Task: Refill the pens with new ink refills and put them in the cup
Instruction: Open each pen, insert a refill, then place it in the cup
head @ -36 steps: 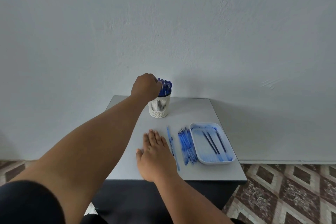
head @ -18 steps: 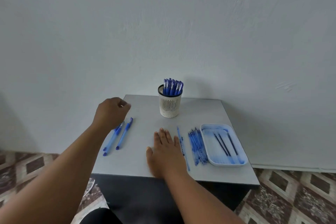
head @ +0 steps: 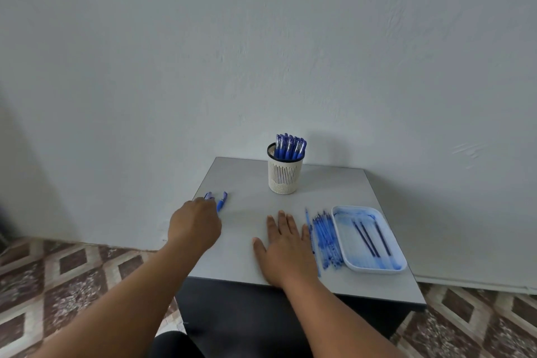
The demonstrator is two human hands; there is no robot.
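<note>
Your left hand (head: 194,224) lies over the two pens (head: 221,200) near the left edge of the table (head: 247,180); only their capped far ends show past your knuckles, and since your fingers are hidden under the back of the hand, you cannot tell from here whether they have hold of a pen or merely cover it. Your right hand (head: 286,244) rests flat with straight fingers near the front edge, holding nothing, just beside one loose refill (head: 308,219) and the bundle of refills (head: 327,238). The likeliest slip is on the left: those pens sit close to the table's edge, so a careless scoop could roll one off onto the floor. On the right, a sideways sweep of your palm could scatter the bundle or nudge it against the tray (head: 390,269), which sits at the front right corner. The cup (head: 284,176) stands at the back edge, already crowded, so a hasty drop could tip it. Counting: two pens by your left hand, about seven pens (head: 290,147) standing in the one cup, three dark refills (head: 369,238) lying in the one tray; the bundle is too tightly packed to count.
</note>
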